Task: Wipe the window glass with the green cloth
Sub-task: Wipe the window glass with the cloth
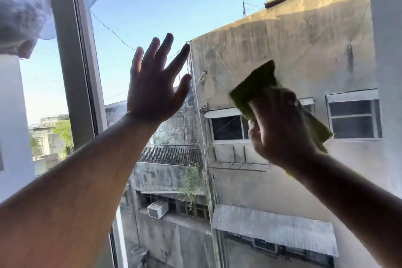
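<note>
The window glass [217,6] fills the middle and right of the head view, with sky and a weathered building behind it. My right hand [280,128] is shut on the green cloth [254,87], which is bunched against the pane at right of centre; a corner of it sticks up and a flap hangs to the right of my fist. My left hand [154,85] is raised to the left of the cloth, fingers spread, palm toward the glass and holding nothing. Whether the palm touches the pane I cannot tell.
A grey vertical window frame [76,72] runs down the left side of the pane. Pale curtain fabric [21,6] hangs at the top left corner. A white wall edge [387,50] borders the glass on the right.
</note>
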### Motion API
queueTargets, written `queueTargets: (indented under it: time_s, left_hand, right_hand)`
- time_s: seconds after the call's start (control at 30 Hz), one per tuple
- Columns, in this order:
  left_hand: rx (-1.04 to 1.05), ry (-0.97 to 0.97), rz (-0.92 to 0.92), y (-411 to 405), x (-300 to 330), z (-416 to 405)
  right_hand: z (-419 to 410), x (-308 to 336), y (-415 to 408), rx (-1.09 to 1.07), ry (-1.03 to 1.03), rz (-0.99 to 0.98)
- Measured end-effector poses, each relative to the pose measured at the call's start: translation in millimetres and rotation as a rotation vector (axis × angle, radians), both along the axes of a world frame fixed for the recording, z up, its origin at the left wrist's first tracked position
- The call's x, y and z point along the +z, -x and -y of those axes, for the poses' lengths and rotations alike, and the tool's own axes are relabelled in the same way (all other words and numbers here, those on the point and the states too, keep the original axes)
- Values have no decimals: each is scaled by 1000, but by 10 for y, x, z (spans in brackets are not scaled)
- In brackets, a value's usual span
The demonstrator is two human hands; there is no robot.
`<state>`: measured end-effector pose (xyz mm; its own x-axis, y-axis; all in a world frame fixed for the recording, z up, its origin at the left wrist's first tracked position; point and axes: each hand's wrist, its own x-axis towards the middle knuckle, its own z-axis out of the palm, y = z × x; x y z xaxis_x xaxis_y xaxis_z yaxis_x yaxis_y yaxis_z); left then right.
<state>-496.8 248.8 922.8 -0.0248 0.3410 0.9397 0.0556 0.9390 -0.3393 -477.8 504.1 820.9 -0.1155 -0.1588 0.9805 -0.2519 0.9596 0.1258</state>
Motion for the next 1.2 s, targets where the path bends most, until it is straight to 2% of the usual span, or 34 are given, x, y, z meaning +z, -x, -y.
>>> queueTargets:
  time_s: [0.07,0.13,0.17,0.2,0.23,0.33,0.37,0.4,0.43,0.5,0.53,0.57,0.6,0.73,0.87,0.93,1.03,1.07,1.1,1.13,1.2]
  left_hand:
    - [5,0,-10,-2,-5,3]
    - [7,0,-8,-12,-8,1]
    - [9,-1,-2,-13,-8,-3]
    - [11,-2,2,-11,-6,-9]
    - [13,-3,3,-6,-5,-11]
    - [22,-12,-7,2,-11,0]
    - [25,-12,-7,2,-13,-1]
    - [28,-9,-4,-6,-18,-5]
    - [30,-7,3,-15,-21,-9]
    - [30,-7,19,-38,-12,-12]
    - [28,-8,25,-47,-12,-14]
    - [26,-8,26,-49,-9,-17]
    - [28,-9,25,-48,-6,-22]
    - [29,-8,8,-28,7,-20]
    - [4,7,-10,2,21,-22]
    - [8,9,-20,10,19,-16]
    - [22,19,-17,12,5,-9]
    - [22,20,-16,16,5,-16]
    - [23,20,-18,23,5,-25]
    - [24,17,-17,28,1,-21]
    - [26,12,-16,30,-2,-16]
  right_hand:
    - [289,-526,-39,117,-372,50]
    - [447,-1048,-127,142,-765,152]
    - [407,-1130,-127,140,-866,184]
    - [313,-1085,-79,122,-868,156]
    - [215,-947,-28,78,-767,110]
    - [8,-396,64,-64,-174,49]
    - [99,-380,60,-56,-83,36]
    - [260,-517,55,-17,-110,19]
    - [441,-754,31,52,-242,23]
    - [644,-1184,-103,142,-639,73]
    - [621,-1248,-142,157,-752,96]
    - [545,-1198,-123,165,-789,74]
    - [456,-1078,-69,157,-741,39]
    - [155,-459,123,99,-92,-18]
    - [601,-496,133,252,285,-55]
    - [844,-727,152,283,215,-46]
    - [702,-1162,174,222,-382,-7]
    - [451,-1194,191,178,-545,-3]
    - [150,-1150,206,148,-605,-13]
    - [-173,-1042,233,130,-564,-32]
    - [-838,-683,286,94,-293,-40]
